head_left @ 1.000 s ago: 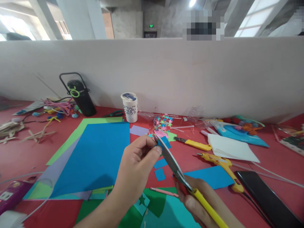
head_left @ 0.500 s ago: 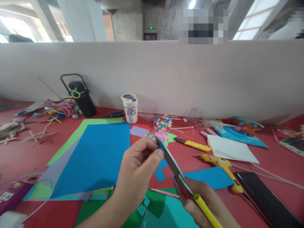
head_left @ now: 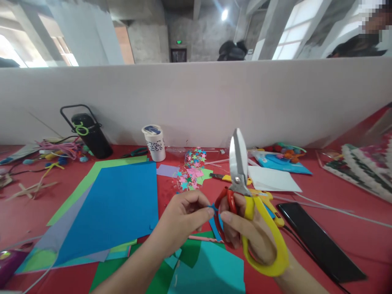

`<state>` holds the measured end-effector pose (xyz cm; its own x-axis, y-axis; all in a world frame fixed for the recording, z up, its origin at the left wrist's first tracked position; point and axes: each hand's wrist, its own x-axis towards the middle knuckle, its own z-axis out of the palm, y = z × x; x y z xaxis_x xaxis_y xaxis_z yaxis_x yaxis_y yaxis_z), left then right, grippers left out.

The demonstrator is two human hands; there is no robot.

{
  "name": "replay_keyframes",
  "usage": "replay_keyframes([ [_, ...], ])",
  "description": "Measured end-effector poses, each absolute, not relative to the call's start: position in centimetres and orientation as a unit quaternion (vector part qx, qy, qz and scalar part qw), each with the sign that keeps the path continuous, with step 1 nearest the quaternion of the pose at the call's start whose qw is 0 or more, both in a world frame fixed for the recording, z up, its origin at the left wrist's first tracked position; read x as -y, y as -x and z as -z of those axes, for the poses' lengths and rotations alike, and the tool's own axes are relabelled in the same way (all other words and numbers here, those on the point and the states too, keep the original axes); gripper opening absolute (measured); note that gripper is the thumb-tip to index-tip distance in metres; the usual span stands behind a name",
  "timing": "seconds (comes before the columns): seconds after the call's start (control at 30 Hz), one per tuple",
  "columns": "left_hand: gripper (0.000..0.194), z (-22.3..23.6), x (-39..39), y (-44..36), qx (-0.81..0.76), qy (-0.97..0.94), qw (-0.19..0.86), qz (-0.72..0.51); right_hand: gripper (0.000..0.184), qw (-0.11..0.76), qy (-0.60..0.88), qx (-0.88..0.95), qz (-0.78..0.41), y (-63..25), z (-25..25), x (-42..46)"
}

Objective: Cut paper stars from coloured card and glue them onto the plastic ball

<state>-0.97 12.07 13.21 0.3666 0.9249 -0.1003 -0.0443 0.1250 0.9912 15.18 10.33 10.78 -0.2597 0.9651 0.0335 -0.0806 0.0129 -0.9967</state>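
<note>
My left hand point(head_left: 186, 218) pinches a small blue paper star point(head_left: 213, 207) between thumb and forefinger. Close beside it, my right hand point(head_left: 255, 228) is closed on scissors point(head_left: 239, 163) with one yellow and one red handle, their blades together and pointing up. The right thumb and fingertips are near the star; whether they touch it I cannot tell. Beyond the hands lies a pile of small coloured paper stars point(head_left: 190, 173). Below the hands are a turquoise sheet point(head_left: 211, 265) and a green sheet point(head_left: 113, 267). A pink pencil point(head_left: 205, 238) is partly hidden by my hands.
At left lie large coloured sheets, a blue one point(head_left: 119, 204) on top. A white cup point(head_left: 155, 143) and a black bottle point(head_left: 92, 134) stand by the partition. On the right are a yellow glue gun point(head_left: 272, 204), white paper point(head_left: 272, 179) and a black flat object point(head_left: 321, 241).
The scissors have swung away from the left hand's blue paper, their blades now upright. My right hand's fingers have come close to the piece, which shows as a star. The view has shifted right.
</note>
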Motion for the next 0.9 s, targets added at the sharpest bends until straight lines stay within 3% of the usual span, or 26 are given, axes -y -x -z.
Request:
replay_keyframes([
  [0.33, 0.017, -12.3, -12.9, 1.0, -0.373, -0.499, 0.707, -0.333, 0.031, 0.442, 0.335, 0.518, -0.651, -15.3, -10.7, -11.5],
  [0.7, 0.016, -12.0, -13.6, 1.0, -0.456, -0.563, 0.600, -0.341, 0.030, 0.404, 0.428, 0.553, -0.589, -15.4, -9.5, -12.1],
  [0.9, 0.010, -9.6, -15.7, 2.9, -0.485, -0.718, 0.456, -0.205, 0.039, 0.395, 0.503, 0.596, -0.486, -16.5, -10.7, -12.6],
])
